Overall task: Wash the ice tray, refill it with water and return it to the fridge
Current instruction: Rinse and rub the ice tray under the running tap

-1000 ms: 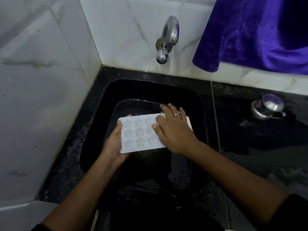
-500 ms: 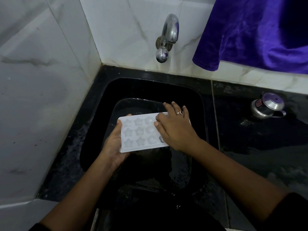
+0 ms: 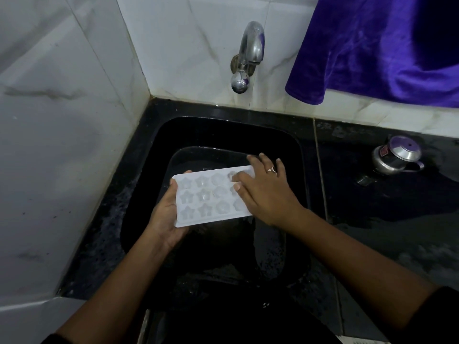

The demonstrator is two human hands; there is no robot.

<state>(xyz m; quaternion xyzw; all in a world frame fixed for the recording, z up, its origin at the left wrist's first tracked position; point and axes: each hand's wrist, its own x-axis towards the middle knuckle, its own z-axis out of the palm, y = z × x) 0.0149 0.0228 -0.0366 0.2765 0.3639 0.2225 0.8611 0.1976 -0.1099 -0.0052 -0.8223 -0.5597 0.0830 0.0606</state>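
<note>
**Mia:** The wall is white tile. A black sink (image 3: 299, 145) sits in a wet black table (image 3: 385, 232). A shiny tap (image 3: 250, 45) sticks out above the sink, and I see no water coming from it.

**Sam:** Where is the ice tray?

**Mia:** The ice tray (image 3: 206, 197) is held over the sink with its cups facing up. The cups look like little stars.

**Sam:** What part of the job is this?

**Mia:** I think it is the washing part. The tray is not filled yet.

**Sam:** How do you wash it well?

**Mia:** Rub a fingertip into every star, right into the points, because dirt can hide there. Hold the end tight, since wet plastic is slippery. Then rinse all the cups under the tap and tip the water out.

**Sam:** What is the left hand doing?

**Mia:** The left hand (image 3: 166, 217) grips the left end of the tray. The thumb is on the top edge and the fingers curl under it.

**Sam:** And the right hand?

**Mia:** The right hand (image 3: 265, 192) lies flat on the right part of the tray, with its fingers straight and spread. It grabs nothing and only presses on the cups. One finger has a ring (image 3: 271, 170).

**Sam:** Anything else around?

**Mia:** A purple cloth (image 3: 372, 45) hangs on the right. A small steel pot (image 3: 397, 155) stands on the table, well apart from the tray.
</note>
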